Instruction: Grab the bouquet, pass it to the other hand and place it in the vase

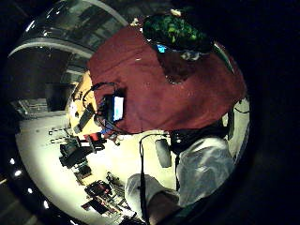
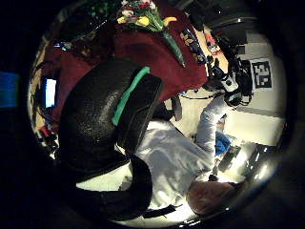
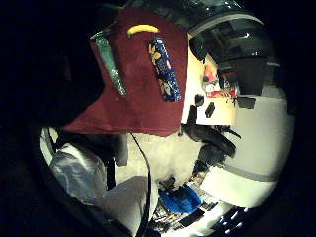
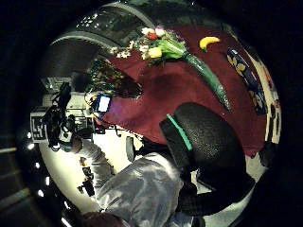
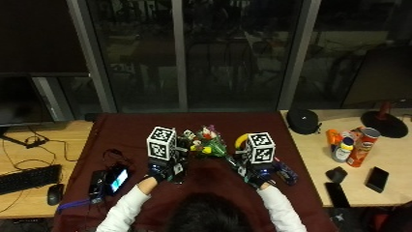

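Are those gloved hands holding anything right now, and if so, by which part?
Nothing is held. The bouquet of mixed flowers in green wrap lies on the dark red tablecloth, apart from both hands.

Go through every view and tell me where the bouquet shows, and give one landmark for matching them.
Outside view: bouquet lies on the dark red tablecloth, between the hands.
Left thumb side palm view: bouquet on the cloth, beyond the glove.
Right thumb side palm view: bouquet, stem wrap running toward the banana.
Right little finger side palm view: only the green stem wrap.
Left little finger side palm view: not clearly in it.
Landmark: the tablecloth.
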Demonstrator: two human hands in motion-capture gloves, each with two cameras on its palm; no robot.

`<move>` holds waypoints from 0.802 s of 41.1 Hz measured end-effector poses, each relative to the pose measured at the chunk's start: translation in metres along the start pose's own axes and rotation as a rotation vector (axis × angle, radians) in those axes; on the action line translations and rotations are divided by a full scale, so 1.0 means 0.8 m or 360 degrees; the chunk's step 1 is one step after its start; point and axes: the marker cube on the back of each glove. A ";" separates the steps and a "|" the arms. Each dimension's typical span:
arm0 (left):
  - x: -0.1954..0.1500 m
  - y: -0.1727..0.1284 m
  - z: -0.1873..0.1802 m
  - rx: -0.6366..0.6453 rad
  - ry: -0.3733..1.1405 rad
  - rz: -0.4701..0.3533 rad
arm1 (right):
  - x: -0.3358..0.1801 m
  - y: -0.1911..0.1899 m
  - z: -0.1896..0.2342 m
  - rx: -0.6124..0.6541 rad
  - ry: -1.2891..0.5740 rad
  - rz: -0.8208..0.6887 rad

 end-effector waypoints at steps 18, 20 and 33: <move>-0.011 0.018 -0.004 0.0069 -0.0003 0.0006 | -0.022 0.005 -0.008 0.0041 0.0017 -0.0056; -0.010 0.018 -0.003 0.0085 0.0018 0.0004 | -0.022 0.001 -0.008 0.0033 0.0036 -0.0048; 0.005 0.014 -0.004 0.0294 0.0076 0.0058 | -0.007 -0.023 -0.031 0.0037 0.0008 0.0113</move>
